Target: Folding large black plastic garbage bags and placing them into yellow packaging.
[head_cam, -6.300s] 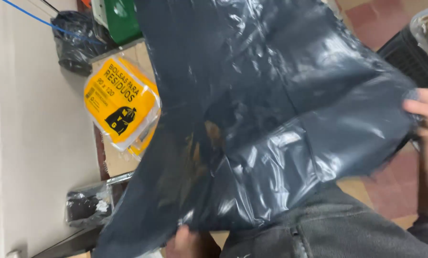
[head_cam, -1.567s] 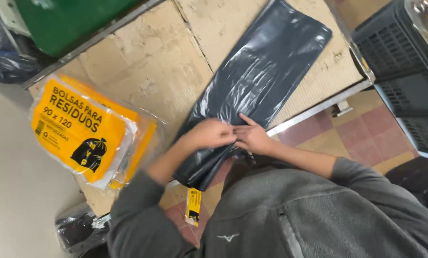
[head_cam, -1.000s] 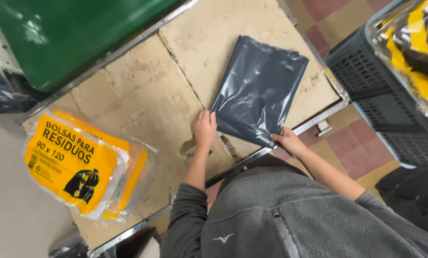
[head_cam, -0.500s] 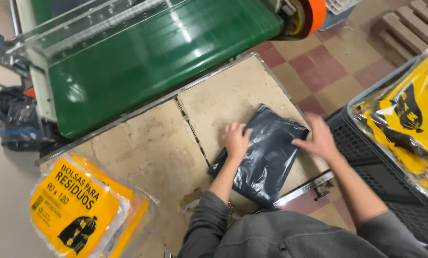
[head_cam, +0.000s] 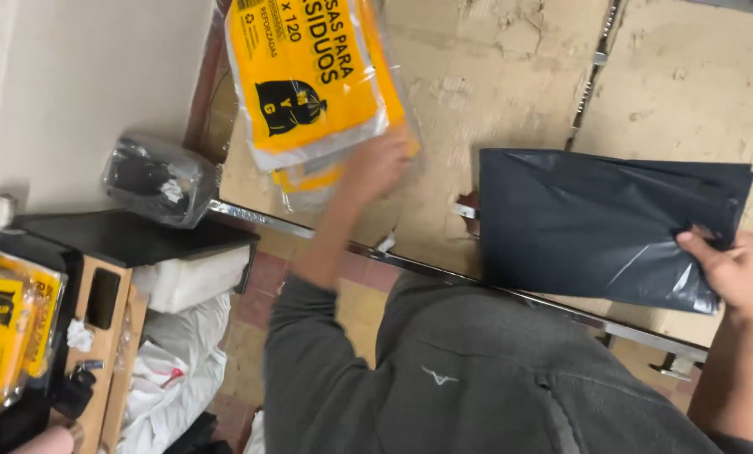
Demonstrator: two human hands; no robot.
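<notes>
Dark grey plastic, folded flat now, one bag (head_cam: pixel 603 223) on the worn table (head_cam: pixel 511 109); the right hand (head_cam: pixel 734 269) grips its near corner, fingers closed on the fold; half a second ago both hands pressed it, so the folding looks finished; the left hand (head_cam: pixel 375 164) has swung away, blurred, fingers on the yellow packs (head_cam: pixel 309 80), at least two stacked; grip unclear; one wrapped bundle (head_cam: pixel 158 178) farther left.
</notes>
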